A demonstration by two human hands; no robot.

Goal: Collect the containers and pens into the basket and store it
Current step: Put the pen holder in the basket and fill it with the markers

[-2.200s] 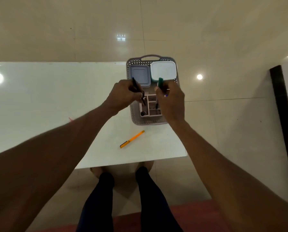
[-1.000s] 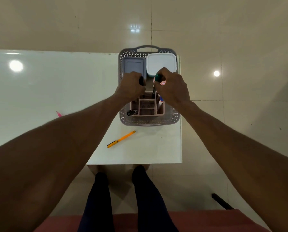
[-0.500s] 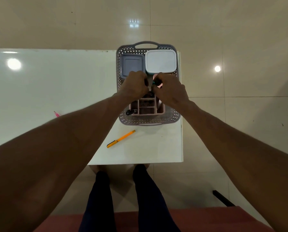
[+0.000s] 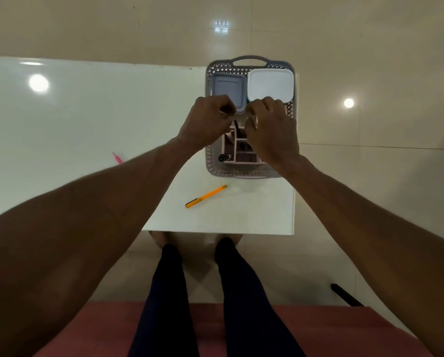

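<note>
Orange pen (image 4: pixel 205 196): lies loose on the white table (image 4: pixel 87 119) just in front of the basket, not yet collected; near edge of the scene.
Pink pencil (image 4: pixel 117 157): tip shows past the left forearm, well apart from the basket.
Basket (image 4: pixel 244 173): grey, perforated, at the table's right end, so both hands reach in from above.
Pen organiser (image 4: pixel 239 150): pink, divided, in the basket's near half; dark pens stand in its cells.
Left hand (image 4: pixel 206 122): fingers curled over the organiser; whether it holds anything cannot be told.
Right hand (image 4: pixel 271 130): likewise curled, hold unclear.
Grey container (image 4: pixel 227 87), white container (image 4: pixel 270 83): side by side in the far half.
Change: the black pen and green marker held 2.2 s ago no longer show in the hands.
</note>
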